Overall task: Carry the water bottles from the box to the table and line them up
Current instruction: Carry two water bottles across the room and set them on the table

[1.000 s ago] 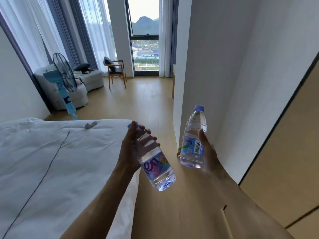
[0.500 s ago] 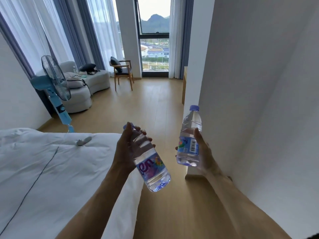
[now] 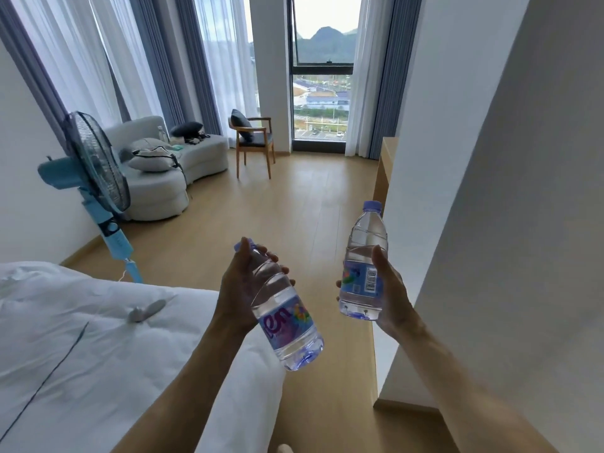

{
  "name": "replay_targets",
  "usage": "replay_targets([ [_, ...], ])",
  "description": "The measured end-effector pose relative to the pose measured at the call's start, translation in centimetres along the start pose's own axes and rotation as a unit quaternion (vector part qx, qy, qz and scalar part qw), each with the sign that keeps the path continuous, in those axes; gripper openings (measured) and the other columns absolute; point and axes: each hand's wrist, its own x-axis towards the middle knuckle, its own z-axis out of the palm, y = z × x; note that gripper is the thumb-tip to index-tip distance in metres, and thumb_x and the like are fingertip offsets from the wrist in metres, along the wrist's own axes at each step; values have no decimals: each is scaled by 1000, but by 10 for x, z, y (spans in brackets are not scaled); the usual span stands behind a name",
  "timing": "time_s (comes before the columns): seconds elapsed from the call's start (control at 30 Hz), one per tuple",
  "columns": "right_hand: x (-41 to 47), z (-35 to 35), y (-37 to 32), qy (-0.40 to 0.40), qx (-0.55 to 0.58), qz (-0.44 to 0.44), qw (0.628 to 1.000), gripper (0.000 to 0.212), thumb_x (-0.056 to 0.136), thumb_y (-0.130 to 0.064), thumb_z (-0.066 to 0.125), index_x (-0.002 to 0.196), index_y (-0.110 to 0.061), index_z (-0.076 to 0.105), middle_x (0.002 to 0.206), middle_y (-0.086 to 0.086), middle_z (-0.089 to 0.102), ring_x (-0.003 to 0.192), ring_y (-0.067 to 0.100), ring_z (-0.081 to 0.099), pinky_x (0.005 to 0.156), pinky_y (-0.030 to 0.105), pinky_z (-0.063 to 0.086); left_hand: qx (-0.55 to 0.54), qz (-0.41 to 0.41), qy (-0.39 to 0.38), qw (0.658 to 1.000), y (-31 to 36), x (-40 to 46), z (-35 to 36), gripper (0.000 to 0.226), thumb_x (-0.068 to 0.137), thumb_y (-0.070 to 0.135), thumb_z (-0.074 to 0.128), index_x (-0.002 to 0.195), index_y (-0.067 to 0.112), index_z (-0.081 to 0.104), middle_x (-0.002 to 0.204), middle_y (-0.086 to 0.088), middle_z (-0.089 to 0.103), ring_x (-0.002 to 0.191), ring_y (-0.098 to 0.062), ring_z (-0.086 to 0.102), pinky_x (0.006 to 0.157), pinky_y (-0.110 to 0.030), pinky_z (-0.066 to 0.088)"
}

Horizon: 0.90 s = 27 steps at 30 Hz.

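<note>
more of the far room has been brought into view since a second ago: the sofa (image 3: 170,171), the wooden chair (image 3: 253,142) and the window (image 3: 322,83) are now seen more fully, and the white wall (image 3: 490,191) on the right has slid nearer. from this it is judged that ground has been covered along the floor (image 3: 294,207) between the bed (image 3: 98,338) and the wall. both bottles have been kept in much the same pose throughout.

meaning for the task: the carrying leg is judged to be under way, with nothing yet set down. neither the box nor any lined-up bottles are in view. a light wood surface (image 3: 387,158) is seen at far right past the wall corner; whether it is the desk cannot be told.

left hand (image 3: 238,289): curled round the upper body of the left bottle (image 3: 284,315), thumb on the near side, fingers (image 3: 277,258) wrapped over the shoulder. bottle tilted, cap far and left, base near and right, hanging below the hand.

right hand (image 3: 389,289): closed round the labelled middle of the right bottle (image 3: 364,266), thumb on the near right, fingertips just showing at the left edge. bottle held close to upright, cap uppermost, well clear of the fingers.

the two bottles are held apart, not touching.
</note>
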Motion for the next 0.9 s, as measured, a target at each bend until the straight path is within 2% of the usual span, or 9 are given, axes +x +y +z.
replay_targets([
  [0.1,71,3,6,9,2,-5,1000,114,50,-83,73,139,-16,49,106,13,69,87,34,71,79,47,60,6,1,1,1000,18,68,-19,39,92,53,49,78,19,63,73,2,58,71,-18,58,72,-34,51],
  [0.27,178,7,3,27,12,-9,1000,110,51,-84,72,136,-19,50,108,12,70,87,33,72,75,44,61,45,6,13,999,53,179,-41,37,91,51,56,80,17,68,79,-3,65,72,-22,66,76,-39,54],
  [0.4,253,0,0,45,5,-9,999,107,52,-84,71,137,-22,50,110,10,70,92,34,71,79,46,60,67,12,20,998,74,259,-53,35,86,51,62,82,16,67,81,-4,65,74,-24,67,75,-40,57],
  [0.53,330,-13,6,63,6,-2,998,107,50,-84,72,136,-23,51,112,9,70,96,34,71,84,48,59,61,1,14,998,86,338,-65,35,89,50,60,81,16,66,80,-3,64,73,-24,67,74,-41,57],
  [0.73,460,-40,11,70,8,-3,997,95,51,-84,71,127,-28,57,109,7,72,94,32,73,78,45,60,55,-4,-2,998,91,474,-86,35,90,50,60,80,17,66,81,-2,62,74,-23,64,74,-41,56],
  [0.9,579,-62,1,55,12,-3,998,99,56,-81,72,133,-21,54,113,10,71,98,36,71,77,45,60,66,13,13,998,102,592,-90,35,90,50,61,83,16,65,81,-4,61,74,-25,64,74,-44,57],
])
